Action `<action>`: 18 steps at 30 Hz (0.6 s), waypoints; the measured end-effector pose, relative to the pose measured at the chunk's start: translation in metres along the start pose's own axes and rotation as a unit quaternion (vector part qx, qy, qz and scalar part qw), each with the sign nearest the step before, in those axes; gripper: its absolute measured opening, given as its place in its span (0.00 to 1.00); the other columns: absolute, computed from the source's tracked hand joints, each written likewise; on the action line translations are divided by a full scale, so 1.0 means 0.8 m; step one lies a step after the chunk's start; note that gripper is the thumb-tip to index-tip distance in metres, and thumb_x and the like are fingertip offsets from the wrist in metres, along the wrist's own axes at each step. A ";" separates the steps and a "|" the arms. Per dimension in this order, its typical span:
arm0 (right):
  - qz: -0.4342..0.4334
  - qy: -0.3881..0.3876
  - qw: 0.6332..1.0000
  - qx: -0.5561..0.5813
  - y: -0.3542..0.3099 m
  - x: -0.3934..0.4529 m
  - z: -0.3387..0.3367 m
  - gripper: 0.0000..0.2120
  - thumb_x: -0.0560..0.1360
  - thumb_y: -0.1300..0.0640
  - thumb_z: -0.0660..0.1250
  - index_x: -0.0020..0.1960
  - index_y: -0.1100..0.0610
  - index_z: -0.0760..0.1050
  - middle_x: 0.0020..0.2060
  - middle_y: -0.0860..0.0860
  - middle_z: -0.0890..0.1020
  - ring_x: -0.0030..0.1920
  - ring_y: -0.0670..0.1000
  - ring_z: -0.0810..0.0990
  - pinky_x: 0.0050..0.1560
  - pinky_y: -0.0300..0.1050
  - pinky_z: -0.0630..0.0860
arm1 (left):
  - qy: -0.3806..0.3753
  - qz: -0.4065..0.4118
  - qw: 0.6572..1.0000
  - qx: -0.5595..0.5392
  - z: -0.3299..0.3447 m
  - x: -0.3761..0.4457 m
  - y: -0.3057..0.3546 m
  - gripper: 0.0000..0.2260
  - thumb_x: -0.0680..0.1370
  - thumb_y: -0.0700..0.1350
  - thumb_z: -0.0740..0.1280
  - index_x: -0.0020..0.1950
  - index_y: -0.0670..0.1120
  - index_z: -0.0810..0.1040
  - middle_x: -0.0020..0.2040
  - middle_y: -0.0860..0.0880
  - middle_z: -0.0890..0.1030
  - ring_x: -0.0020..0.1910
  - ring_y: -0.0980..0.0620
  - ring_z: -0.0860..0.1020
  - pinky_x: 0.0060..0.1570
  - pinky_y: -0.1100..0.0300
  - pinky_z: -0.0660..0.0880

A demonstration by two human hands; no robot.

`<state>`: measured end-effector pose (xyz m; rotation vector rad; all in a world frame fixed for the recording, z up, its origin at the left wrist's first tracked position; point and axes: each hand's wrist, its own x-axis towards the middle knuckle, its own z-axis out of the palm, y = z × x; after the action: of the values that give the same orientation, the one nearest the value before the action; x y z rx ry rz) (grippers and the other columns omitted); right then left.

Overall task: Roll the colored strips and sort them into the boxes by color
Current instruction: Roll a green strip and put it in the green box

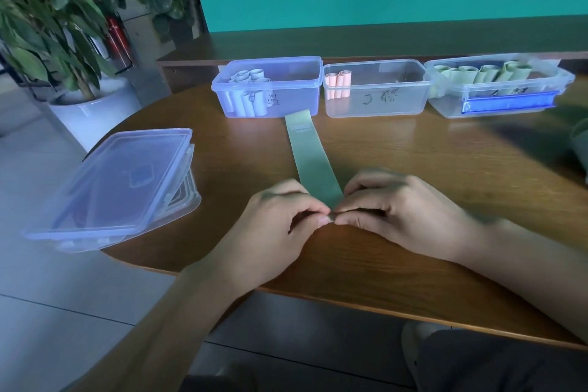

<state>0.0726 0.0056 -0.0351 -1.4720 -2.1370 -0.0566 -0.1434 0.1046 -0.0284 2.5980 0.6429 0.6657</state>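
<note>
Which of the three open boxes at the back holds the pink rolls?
The middle box, clear plastic, with a few pink rolls in its left end. The left box holds pale blue rolls and the right box holds green ones.

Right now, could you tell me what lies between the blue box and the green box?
In the head view, the clear box with a few pink rolls stands between the blue box and the green box, close beside both.

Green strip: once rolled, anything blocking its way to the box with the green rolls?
Nothing visible. Both hands, left hand and right hand, pinch the green strip at its near end. The right-hand box is open-topped, with bare table between.
</note>
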 end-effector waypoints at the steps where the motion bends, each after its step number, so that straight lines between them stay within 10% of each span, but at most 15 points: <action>1: 0.007 -0.002 1.000 0.007 0.001 0.001 0.000 0.12 0.81 0.45 0.66 0.57 0.48 0.84 0.51 0.44 0.80 0.54 0.42 0.78 0.54 0.45 0.78 | 0.005 -0.001 1.000 0.004 0.000 0.000 0.000 0.07 0.79 0.48 0.69 0.54 0.53 0.85 0.49 0.60 0.79 0.51 0.62 0.77 0.51 0.76 0.68; 18: -0.014 -0.009 1.000 0.019 0.015 0.014 0.002 0.11 0.79 0.48 0.69 0.58 0.51 0.84 0.52 0.45 0.80 0.56 0.45 0.79 0.56 0.47 0.77 | -0.001 -0.004 1.000 0.027 0.000 0.008 -0.006 0.09 0.80 0.51 0.66 0.56 0.52 0.84 0.50 0.59 0.79 0.52 0.63 0.75 0.51 0.79 0.66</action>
<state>0.0801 0.0204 -0.0347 -1.4259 -2.1601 -0.0123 -0.1396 0.1118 -0.0283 2.6440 0.6792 0.6510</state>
